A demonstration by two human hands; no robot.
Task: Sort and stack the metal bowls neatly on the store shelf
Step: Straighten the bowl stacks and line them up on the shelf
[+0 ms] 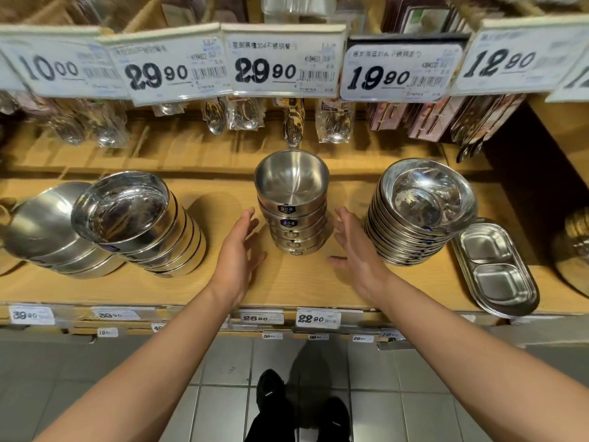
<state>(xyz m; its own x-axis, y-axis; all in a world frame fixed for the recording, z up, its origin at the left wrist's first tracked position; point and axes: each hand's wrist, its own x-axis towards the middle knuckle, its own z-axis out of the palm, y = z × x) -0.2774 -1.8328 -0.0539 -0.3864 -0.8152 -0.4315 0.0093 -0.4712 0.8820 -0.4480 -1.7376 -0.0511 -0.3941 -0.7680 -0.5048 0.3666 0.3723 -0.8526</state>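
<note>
A stack of several small brushed-metal bowls [291,202] with "304" stickers stands upright in the middle of the wooden shelf [296,282]. My left hand [237,253] hovers just left of it, fingers spread and straight, holding nothing. On the other side of the stack my right hand [355,247] is spread the same way, a small gap away. Neither hand touches the bowls. A leaning stack of shiny bowls [140,218] sits at the left, beside wider shallow bowls [44,231]. A stack of shallow flared bowls [420,212] stands at the right.
Two-compartment metal trays [497,269] lie at the shelf's right front. Packaged spoons [333,122] hang behind the bowls under a row of price tags [287,59]. More price labels [317,319] line the shelf's front edge. Grey floor tiles and my black shoes [271,392] are below.
</note>
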